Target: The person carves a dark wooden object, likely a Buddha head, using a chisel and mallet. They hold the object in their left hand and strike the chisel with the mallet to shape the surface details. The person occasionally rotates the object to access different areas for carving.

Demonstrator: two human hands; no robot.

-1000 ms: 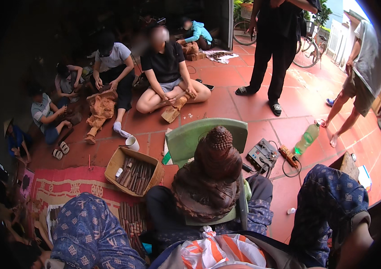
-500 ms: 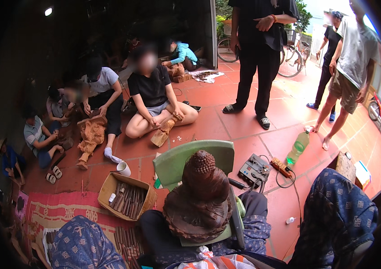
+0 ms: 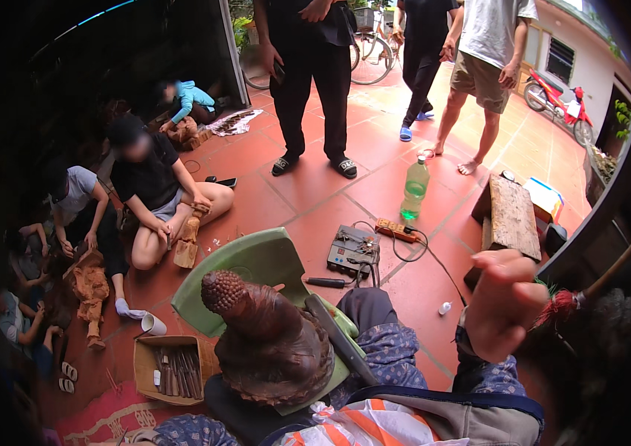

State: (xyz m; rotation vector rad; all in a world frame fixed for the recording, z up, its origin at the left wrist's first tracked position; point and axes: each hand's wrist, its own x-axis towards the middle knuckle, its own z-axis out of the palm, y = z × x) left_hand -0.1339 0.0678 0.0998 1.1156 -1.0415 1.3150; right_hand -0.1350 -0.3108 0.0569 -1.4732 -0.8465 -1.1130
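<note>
A dark brown carved seated Buddha statue leans on a low green plastic chair in front of me. My right hand is raised at the lower right, apart from the statue. Its fingers are loosely bent and somewhat blurred, and I see nothing in them. Beyond it stands a rough wooden block. My left hand is out of sight; only blue patterned cloth shows at the lower left edge. An orange-and-white striped cloth lies over my lap.
A cardboard box of carving tools and a white cup are at the left. A grey power unit, an orange power strip, a green bottle and a small white bottle stand ahead. Several people sit carving or stand beyond.
The view has turned to the right, so the scene shifts left. My right hand has come into sight. The statue now appears more tilted in the picture.
</note>
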